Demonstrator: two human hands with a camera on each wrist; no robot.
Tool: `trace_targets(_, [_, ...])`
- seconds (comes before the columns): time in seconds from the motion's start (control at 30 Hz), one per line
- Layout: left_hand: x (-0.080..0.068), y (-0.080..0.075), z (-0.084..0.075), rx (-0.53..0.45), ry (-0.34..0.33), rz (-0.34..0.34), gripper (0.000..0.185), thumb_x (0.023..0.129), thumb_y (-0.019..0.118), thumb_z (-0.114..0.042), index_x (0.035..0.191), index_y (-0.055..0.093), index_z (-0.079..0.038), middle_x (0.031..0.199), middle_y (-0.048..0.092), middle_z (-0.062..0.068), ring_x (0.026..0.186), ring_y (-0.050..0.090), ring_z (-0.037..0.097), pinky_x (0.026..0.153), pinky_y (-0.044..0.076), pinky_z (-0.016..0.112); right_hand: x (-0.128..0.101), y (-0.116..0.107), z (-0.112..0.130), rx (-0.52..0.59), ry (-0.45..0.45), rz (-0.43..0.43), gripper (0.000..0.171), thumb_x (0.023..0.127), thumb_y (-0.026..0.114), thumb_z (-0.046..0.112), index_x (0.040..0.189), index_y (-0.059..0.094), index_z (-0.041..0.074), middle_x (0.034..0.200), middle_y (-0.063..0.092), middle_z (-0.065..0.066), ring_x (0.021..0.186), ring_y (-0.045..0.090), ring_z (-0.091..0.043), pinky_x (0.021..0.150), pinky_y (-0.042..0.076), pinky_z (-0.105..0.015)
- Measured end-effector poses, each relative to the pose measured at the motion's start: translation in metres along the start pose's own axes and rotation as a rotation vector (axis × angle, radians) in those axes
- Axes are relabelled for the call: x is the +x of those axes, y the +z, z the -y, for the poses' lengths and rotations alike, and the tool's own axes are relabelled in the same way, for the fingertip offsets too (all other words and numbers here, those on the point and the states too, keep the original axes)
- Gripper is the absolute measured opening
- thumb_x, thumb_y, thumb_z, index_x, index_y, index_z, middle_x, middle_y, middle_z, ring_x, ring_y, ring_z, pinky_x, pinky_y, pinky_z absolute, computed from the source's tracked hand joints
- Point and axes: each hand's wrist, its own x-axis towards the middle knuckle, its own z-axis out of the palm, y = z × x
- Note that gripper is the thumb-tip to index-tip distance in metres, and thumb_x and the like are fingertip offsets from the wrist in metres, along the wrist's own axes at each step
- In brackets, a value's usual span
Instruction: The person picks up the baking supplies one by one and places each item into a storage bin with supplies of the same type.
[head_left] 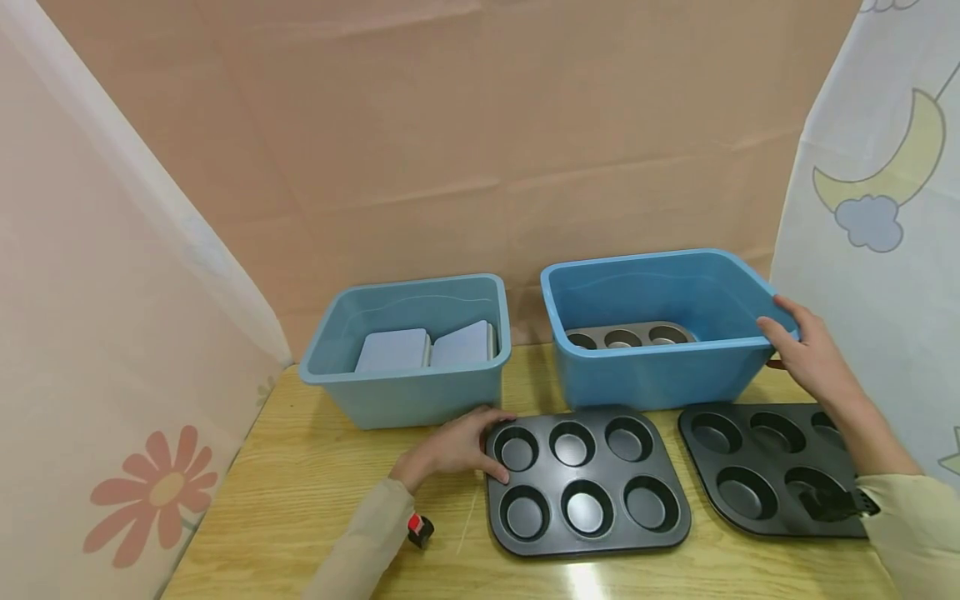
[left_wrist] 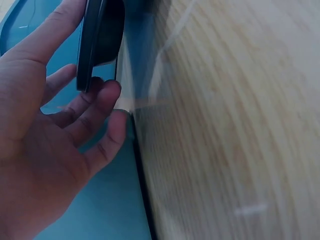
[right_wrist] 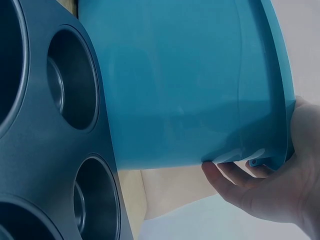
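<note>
My left hand [head_left: 459,446] grips the left edge of a dark muffin tin [head_left: 551,490], thumb on top. In the left wrist view, the tin's rim [left_wrist: 85,65] stands between the thumb and the curled fingers [left_wrist: 102,102]. Over at the right, my right hand [head_left: 817,354] holds the right-hand rim of a blue plastic bin [head_left: 645,379]. The right wrist view has the fingers [right_wrist: 225,182] curled beneath that rim, against the bin's outer wall [right_wrist: 175,90]. Inside the bin lies a lighter muffin tin [head_left: 636,328].
A second dark muffin tin [head_left: 776,442] sits at the right, partly under my right forearm. To the left stands a paler blue-green bin [head_left: 420,400] holding white block-like items [head_left: 393,350]. A brown cloth [head_left: 450,167] hangs behind the wooden table [head_left: 285,500].
</note>
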Motion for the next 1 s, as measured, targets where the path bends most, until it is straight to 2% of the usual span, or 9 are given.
trace_targets(0.27, [0.002, -0.007, -0.004, -0.054, 0.080, 0.032, 0.097, 0.061, 0.083, -0.051, 0.142, 0.038, -0.025, 0.131, 0.045, -0.013, 0.115, 0.045, 0.007, 0.098, 0.039, 0.031, -0.001, 0.000, 0.000, 0.002, 0.000, -0.008, 0.069, 0.100, 0.036, 0.035, 0.149, 0.001, 0.001, 0.151, 0.000, -0.032, 0.114, 0.033, -0.060, 0.065, 0.053, -0.051])
trace_targets(0.4, [0.001, -0.014, -0.013, -0.099, 0.137, 0.057, 0.094, 0.062, 0.084, -0.045, 0.142, 0.036, -0.032, 0.133, 0.045, -0.015, 0.116, 0.046, 0.005, 0.099, 0.039, 0.032, -0.002, 0.000, 0.001, 0.001, 0.003, -0.009, 0.070, 0.100, 0.036, 0.036, 0.149, 0.001, 0.001, 0.151, -0.001, -0.032, 0.116, 0.032, -0.061, 0.065, 0.052, -0.052])
trace_targets(0.53, [-0.001, -0.018, -0.022, -0.179, 0.151, 0.062, 0.082, 0.069, 0.083, -0.033, 0.137, 0.038, -0.039, 0.121, 0.054, -0.009, 0.102, 0.055, 0.007, 0.090, 0.045, 0.029, -0.003, 0.000, 0.003, 0.001, 0.007, -0.010, 0.070, 0.100, 0.036, 0.036, 0.149, 0.001, 0.001, 0.151, -0.001, -0.032, 0.117, 0.030, -0.062, 0.066, 0.052, -0.054])
trace_targets(0.63, [-0.001, -0.021, -0.028, -0.206, 0.145, 0.028, 0.069, 0.075, 0.079, -0.028, 0.133, 0.044, -0.039, 0.100, 0.059, -0.002, 0.083, 0.058, 0.011, 0.076, 0.048, 0.026, -0.003, 0.000, 0.003, 0.002, 0.008, -0.010, 0.070, 0.100, 0.036, 0.036, 0.149, 0.001, 0.001, 0.151, -0.001, -0.032, 0.116, 0.031, -0.061, 0.066, 0.052, -0.053])
trace_targets(0.77, [0.001, -0.021, -0.034, -0.139, 0.153, -0.057, 0.056, 0.077, 0.075, -0.036, 0.127, 0.050, -0.039, 0.082, 0.056, -0.003, 0.068, 0.050, 0.010, 0.061, 0.043, 0.024, -0.004, 0.000, 0.003, 0.003, 0.008, -0.009, 0.070, 0.100, 0.036, 0.037, 0.149, 0.001, 0.001, 0.151, -0.001, -0.032, 0.116, 0.031, -0.061, 0.065, 0.053, -0.051])
trace_targets(0.9, [0.004, -0.019, -0.040, -0.069, 0.181, -0.150, 0.045, 0.081, 0.071, -0.039, 0.123, 0.055, -0.037, 0.074, 0.052, -0.006, 0.063, 0.044, 0.010, 0.057, 0.039, 0.023, -0.003, 0.000, 0.001, 0.000, 0.011, -0.010, 0.070, 0.100, 0.036, 0.037, 0.150, 0.001, 0.002, 0.151, -0.001, -0.031, 0.117, 0.031, -0.060, 0.066, 0.053, -0.051])
trace_targets(1.0, [0.004, -0.019, -0.045, -0.003, 0.201, -0.217, 0.038, 0.085, 0.068, -0.039, 0.121, 0.058, -0.034, 0.078, 0.055, -0.011, 0.065, 0.045, 0.008, 0.059, 0.040, 0.022, -0.003, 0.001, 0.000, -0.001, 0.017, -0.012, 0.070, 0.100, 0.036, 0.038, 0.150, 0.001, 0.003, 0.151, -0.002, -0.031, 0.118, 0.031, -0.060, 0.067, 0.053, -0.051])
